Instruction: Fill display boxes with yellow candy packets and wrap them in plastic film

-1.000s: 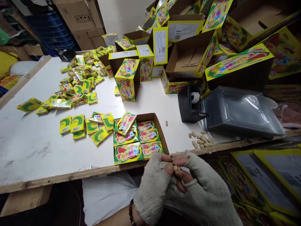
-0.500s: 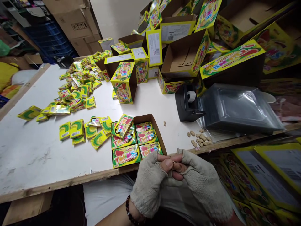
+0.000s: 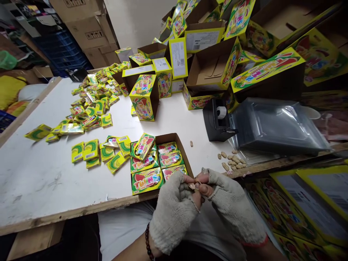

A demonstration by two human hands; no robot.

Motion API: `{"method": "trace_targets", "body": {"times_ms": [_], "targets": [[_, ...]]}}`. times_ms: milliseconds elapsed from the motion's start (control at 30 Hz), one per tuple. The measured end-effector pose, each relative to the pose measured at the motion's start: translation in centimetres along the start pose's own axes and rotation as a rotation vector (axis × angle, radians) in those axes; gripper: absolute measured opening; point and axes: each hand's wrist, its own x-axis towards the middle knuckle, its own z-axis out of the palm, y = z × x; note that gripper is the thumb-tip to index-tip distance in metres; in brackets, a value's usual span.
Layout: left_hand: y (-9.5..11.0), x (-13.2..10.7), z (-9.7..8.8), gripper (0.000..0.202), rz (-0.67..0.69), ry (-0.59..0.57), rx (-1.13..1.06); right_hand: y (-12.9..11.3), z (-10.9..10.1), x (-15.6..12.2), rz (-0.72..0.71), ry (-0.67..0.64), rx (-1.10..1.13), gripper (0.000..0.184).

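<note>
My left hand [image 3: 175, 212] and my right hand [image 3: 231, 210], both in grey fingerless gloves, meet over my lap just below the table's front edge. Their fingertips pinch a small peanut [image 3: 193, 186] whose shell looks split apart between them. Just beyond the hands lies an open brown box [image 3: 182, 146] packed with yellow "Twins" packets [image 3: 146, 180]. A small heap of peanuts [image 3: 232, 161] rests on the table to the right of that box.
Loose yellow-green packets [image 3: 89, 108] are strewn over the white table [image 3: 40, 170] at left and centre. Empty printed cartons [image 3: 214, 65] pile up at the back. A black tape dispenser [image 3: 217, 119] and a stack of clear plastic sheets [image 3: 277, 125] sit at right.
Both hands have risen slightly toward the table edge. The fingers that pressed on the peanut have now pulled its shell apart.
</note>
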Motion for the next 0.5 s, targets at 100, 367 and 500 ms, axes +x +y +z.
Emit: {"method": "trace_targets", "body": {"times_ms": [100,367,500], "targets": [[0.3,0.0,-0.1,0.026,-0.01,-0.023,0.089,-1.1,-0.4,-0.3,-0.068,-0.034,-0.247,0.021],[0.9,0.1,0.3,0.038,-0.04,-0.036,-0.036,-1.6,0.2,-0.7,-0.124,0.039,-0.332,0.019],[0.6,0.1,0.1,0.043,-0.067,-0.018,-0.099,-1.2,0.4,-0.7,-0.006,0.057,-0.121,0.026]]}}
